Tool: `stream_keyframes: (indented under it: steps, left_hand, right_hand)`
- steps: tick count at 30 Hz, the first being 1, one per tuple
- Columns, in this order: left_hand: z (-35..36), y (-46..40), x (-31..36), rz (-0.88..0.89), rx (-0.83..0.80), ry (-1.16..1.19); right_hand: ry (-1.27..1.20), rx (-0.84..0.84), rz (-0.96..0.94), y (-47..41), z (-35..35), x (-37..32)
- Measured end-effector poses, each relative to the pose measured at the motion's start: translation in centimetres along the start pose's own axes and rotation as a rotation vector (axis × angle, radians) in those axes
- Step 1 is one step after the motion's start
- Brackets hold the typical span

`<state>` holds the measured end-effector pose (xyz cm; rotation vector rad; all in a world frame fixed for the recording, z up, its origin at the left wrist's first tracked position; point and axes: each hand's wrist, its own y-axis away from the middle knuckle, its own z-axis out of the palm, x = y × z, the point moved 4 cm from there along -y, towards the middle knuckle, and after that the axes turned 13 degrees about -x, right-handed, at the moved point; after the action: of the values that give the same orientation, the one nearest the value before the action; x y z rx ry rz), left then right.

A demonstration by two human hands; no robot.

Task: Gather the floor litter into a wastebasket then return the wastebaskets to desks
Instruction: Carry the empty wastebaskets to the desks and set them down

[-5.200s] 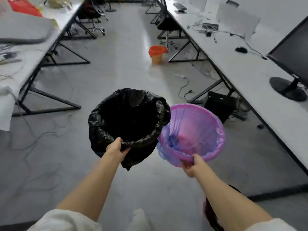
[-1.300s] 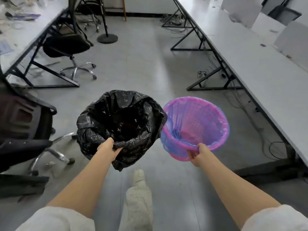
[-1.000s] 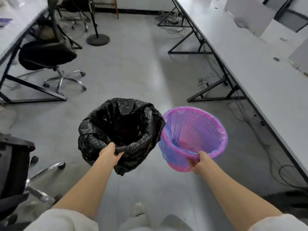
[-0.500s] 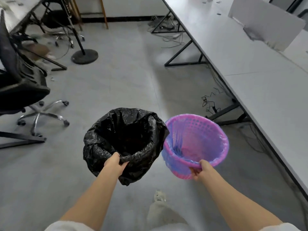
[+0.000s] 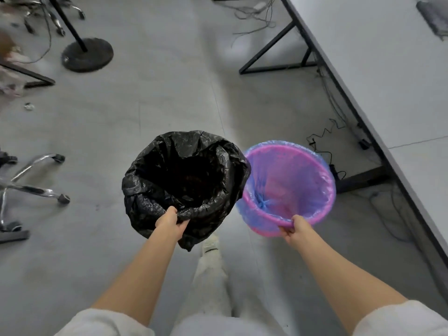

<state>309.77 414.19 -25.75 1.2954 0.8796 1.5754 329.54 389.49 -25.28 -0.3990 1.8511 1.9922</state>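
Note:
My left hand [image 5: 171, 221] grips the near rim of a wastebasket lined with a black bag [image 5: 155, 180], held above the floor at centre. My right hand [image 5: 294, 227] grips the near rim of a pink mesh wastebasket [image 5: 322, 204] with a blue-violet liner, held just to the right. The two baskets touch side by side. Both look down into dark or pale insides; I cannot tell what lies in them. A small crumpled scrap of litter [image 5: 29, 106] lies on the grey floor at far left.
A long white desk [image 5: 378, 69] with black angled legs runs along the right, cables on the floor beneath it. A round black stand base [image 5: 87, 54] sits at upper left. Chrome chair legs with castors [image 5: 36, 187] stand at left. My leg and shoe show below the baskets.
I have walked forward along the aisle with both baskets held the same way. The view has tipped down; the stand base and desk leg are nearer, the office chair has slid to the left edge.

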Motion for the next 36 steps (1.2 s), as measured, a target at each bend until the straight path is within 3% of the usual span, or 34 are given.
stream_keyframes:
  steps: [5,10,17,28,33,36]
  left_hand:
    - [5.5,-12.0,0.8,-0.031,0.064,0.045]
    - [8.1,-23.6,-1.5,-0.079,0.106,0.115]
    - [8.5,-34.9,-6.6,-0.131,0.147,0.219]
    - [8.0,-33.8,-5.9,-0.181,0.195,0.117]
    - [10.2,-27.9,-1.5,-0.143,0.235,0.017]
    - [11.7,-24.1,1.8,-0.092,0.242,-0.061]
  right_hand:
    - [-0.031,0.135,0.059,-13.4,4.5,0.0]
    - [-0.137,0.082,0.181,-25.5,7.0,2.1]
    - [-0.182,0.122,0.250,-37.6,4.8,7.5]
    - [0.009,0.134,0.463,-37.4,3.7,8.1]
    - [0.073,0.111,0.419,-31.5,9.6,1.1]
    - [0.195,-0.017,0.337,-27.3,15.1,-3.4]
